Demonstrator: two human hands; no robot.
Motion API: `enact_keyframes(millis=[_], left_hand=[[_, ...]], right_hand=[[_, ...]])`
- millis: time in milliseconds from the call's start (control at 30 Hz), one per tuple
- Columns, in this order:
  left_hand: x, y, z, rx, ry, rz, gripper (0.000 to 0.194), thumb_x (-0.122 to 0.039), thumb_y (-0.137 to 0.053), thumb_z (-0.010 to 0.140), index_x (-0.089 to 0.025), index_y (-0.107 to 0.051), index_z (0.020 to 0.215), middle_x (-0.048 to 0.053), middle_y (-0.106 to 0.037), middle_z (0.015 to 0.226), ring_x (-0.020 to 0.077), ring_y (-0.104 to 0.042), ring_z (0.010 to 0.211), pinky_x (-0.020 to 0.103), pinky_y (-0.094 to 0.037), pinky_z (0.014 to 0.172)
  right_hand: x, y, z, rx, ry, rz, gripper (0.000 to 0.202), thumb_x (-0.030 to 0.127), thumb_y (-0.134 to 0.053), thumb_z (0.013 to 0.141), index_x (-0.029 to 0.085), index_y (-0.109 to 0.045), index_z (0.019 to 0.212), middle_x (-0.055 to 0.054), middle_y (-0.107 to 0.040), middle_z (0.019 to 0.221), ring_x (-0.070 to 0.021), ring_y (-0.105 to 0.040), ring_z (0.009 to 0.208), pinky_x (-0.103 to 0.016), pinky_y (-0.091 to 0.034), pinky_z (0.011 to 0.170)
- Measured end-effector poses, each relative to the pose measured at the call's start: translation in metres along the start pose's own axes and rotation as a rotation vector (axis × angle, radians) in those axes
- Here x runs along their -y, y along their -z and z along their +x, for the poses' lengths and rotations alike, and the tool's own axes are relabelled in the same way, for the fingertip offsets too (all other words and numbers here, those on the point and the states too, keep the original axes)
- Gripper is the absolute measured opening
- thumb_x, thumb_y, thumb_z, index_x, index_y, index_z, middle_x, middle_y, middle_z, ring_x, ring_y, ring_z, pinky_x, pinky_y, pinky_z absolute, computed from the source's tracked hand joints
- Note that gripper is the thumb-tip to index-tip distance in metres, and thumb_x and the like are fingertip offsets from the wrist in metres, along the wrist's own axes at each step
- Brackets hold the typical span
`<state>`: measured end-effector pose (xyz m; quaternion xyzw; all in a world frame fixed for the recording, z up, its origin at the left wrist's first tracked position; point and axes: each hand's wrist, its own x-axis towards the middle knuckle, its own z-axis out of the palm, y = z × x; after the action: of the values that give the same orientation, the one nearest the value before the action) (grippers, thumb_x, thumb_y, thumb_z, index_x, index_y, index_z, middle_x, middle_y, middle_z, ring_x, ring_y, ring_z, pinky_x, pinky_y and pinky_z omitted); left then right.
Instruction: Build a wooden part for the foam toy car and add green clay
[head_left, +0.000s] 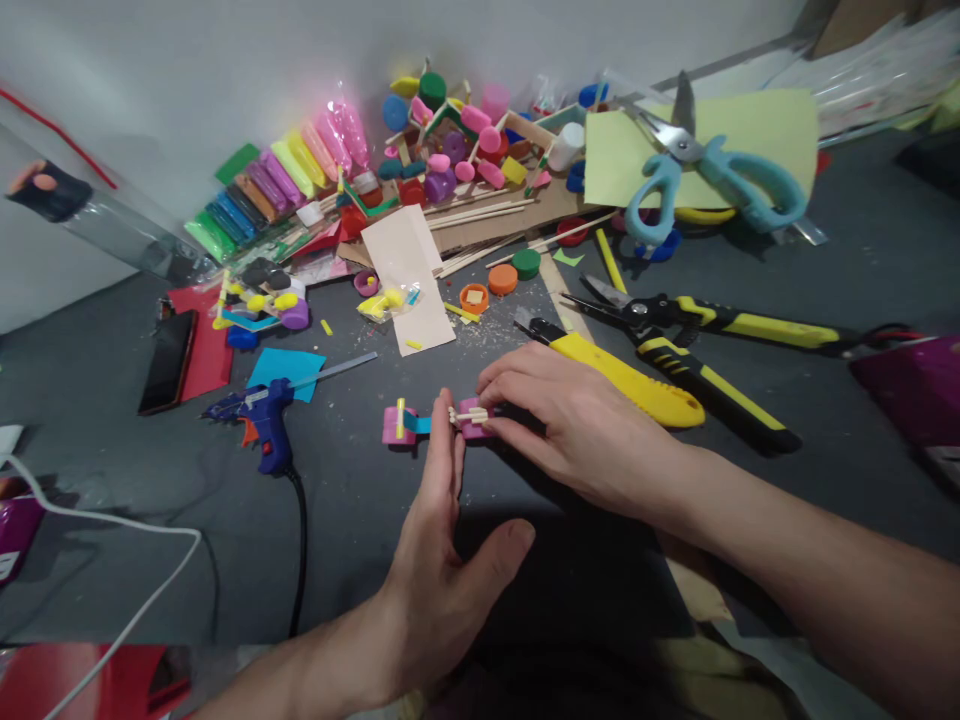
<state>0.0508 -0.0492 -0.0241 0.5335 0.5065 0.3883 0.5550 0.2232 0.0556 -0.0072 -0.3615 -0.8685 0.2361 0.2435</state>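
Note:
On the dark table lies a small craft piece (418, 425), with pink-purple blocks at both ends, a blue strip between them and a yellow stick across the left block. My left hand (442, 540) stands on edge across its middle, fingers straight and together, thumb spread away, grasping nothing. Small pale sticks (474, 415) rest on the right block, just right of my left fingertips. My right hand (559, 420) is curled at the right block, thumb and fingertips closed against its right end and the sticks. The middle of the blue strip is hidden behind my left fingers.
A blue glue gun (270, 425) with a black cord lies at left, near a phone (169, 360). Behind my right hand are a yellow cutter (630, 380), pliers (675, 320) and scissors (682, 150). Modelling clay packs (277, 180), sticks and bottle caps line the back.

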Motion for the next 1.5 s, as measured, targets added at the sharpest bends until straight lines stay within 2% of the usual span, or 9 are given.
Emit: enact_keyframes(millis=[400, 733, 967, 1400, 1500], left_hand=[[-0.0022, -0.0013, 0.0017, -0.032, 0.014, -0.014, 0.091, -0.027, -0.064, 0.092, -0.033, -0.006, 0.162, 0.001, -0.006, 0.172, 0.0323, -0.003, 0.157, 0.05, -0.01, 0.13], [-0.0005, -0.0003, 0.0015, -0.028, 0.009, -0.008, 0.09, -0.027, -0.064, 0.093, -0.033, -0.006, 0.162, 0.001, -0.007, 0.172, 0.0317, -0.003, 0.157, 0.049, -0.01, 0.13], [0.0035, 0.0016, -0.0003, -0.007, 0.001, 0.021, 0.087, -0.025, -0.062, 0.095, -0.041, -0.006, 0.16, -0.005, -0.005, 0.172, 0.0272, -0.005, 0.158, 0.045, -0.012, 0.13], [0.0038, 0.0015, 0.0015, -0.01, -0.012, 0.008, 0.091, -0.025, -0.064, 0.093, -0.036, -0.005, 0.162, 0.001, -0.009, 0.171, 0.0318, -0.006, 0.157, 0.051, -0.013, 0.129], [0.0038, 0.0014, 0.0013, -0.016, -0.019, 0.015, 0.089, -0.025, -0.064, 0.094, -0.037, -0.006, 0.161, -0.001, -0.008, 0.172, 0.0303, -0.005, 0.157, 0.05, -0.012, 0.13]], right_hand=[[0.001, -0.0003, 0.0011, 0.014, -0.016, 0.005, 0.017, 0.02, -0.053, 0.098, 0.013, -0.069, 0.095, -0.014, -0.071, 0.103, -0.0278, -0.062, 0.101, -0.042, -0.051, 0.087], [0.0006, -0.001, 0.0006, 0.002, 0.0, 0.002, 0.018, 0.019, -0.054, 0.097, 0.011, -0.07, 0.095, -0.015, -0.071, 0.103, -0.0283, -0.062, 0.1, -0.042, -0.051, 0.086], [0.0, -0.0015, 0.0006, -0.009, 0.005, -0.003, 0.017, 0.019, -0.055, 0.097, 0.011, -0.07, 0.094, -0.015, -0.071, 0.101, -0.0282, -0.063, 0.099, -0.041, -0.051, 0.085], [-0.0015, -0.0015, 0.0001, -0.017, 0.014, -0.006, 0.018, 0.02, -0.055, 0.097, 0.011, -0.07, 0.095, -0.014, -0.071, 0.101, -0.0283, -0.063, 0.098, -0.042, -0.052, 0.085], [-0.0014, -0.0016, 0.0006, -0.012, 0.009, -0.009, 0.017, 0.02, -0.055, 0.097, 0.011, -0.07, 0.095, -0.014, -0.071, 0.101, -0.0281, -0.063, 0.099, -0.042, -0.052, 0.085]])
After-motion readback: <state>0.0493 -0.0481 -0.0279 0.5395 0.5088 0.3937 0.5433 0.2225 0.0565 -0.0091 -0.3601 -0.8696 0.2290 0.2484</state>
